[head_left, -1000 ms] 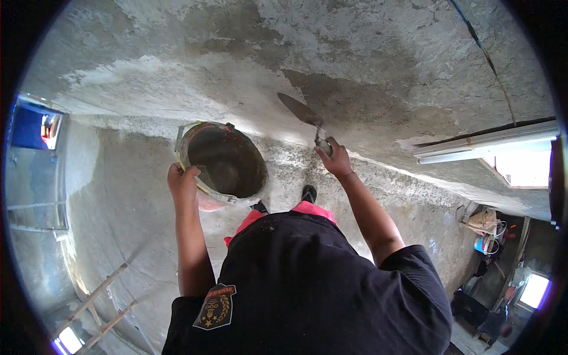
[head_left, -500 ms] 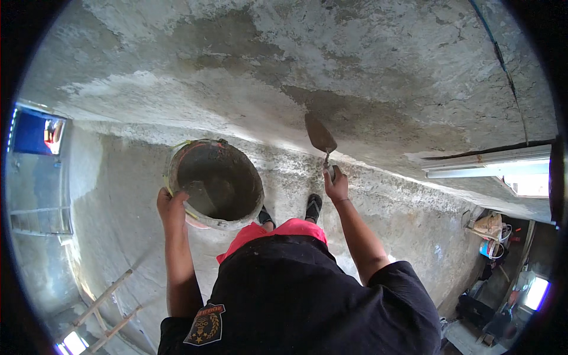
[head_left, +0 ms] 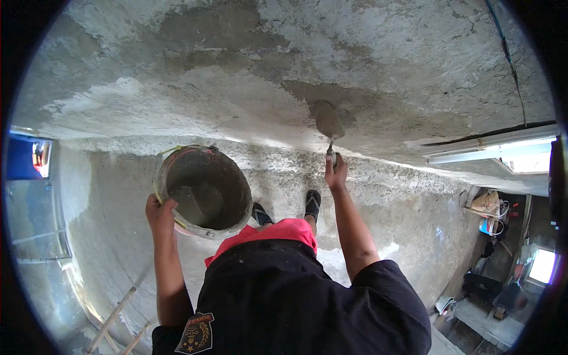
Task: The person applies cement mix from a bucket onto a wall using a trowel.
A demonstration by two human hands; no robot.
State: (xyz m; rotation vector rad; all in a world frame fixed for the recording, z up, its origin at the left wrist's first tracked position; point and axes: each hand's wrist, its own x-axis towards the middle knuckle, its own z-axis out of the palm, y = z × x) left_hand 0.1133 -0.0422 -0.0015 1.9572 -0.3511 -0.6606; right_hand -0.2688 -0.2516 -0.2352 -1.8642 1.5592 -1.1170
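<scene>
My left hand (head_left: pixel 161 214) is closed on the rim and yellowish handle of a mortar-stained bucket (head_left: pixel 236 195), which holds grey wet mix in its bottom and hangs left of my body. My right hand (head_left: pixel 336 173) is wrapped round the grip of a trowel (head_left: pixel 329 121), its blade pointing up toward the patchy grey plastered wall (head_left: pixel 207 89); I cannot tell whether the blade touches it. A darker patch lies around the blade.
My sandaled feet stand on the concrete floor (head_left: pixel 384 213) near the wall's base. A window opening (head_left: pixel 526 160) and hanging cable (head_left: pixel 509 65) are at right, with bags and pails (head_left: pixel 488 210) beyond. Wooden poles (head_left: pixel 112 316) lean at lower left; a blue panel (head_left: pixel 21 157) is at far left.
The trowel has moved rightward and its blade has swung from slanting up-left to pointing nearly straight up. My left hand and the bucket have shifted left and down in the view.
</scene>
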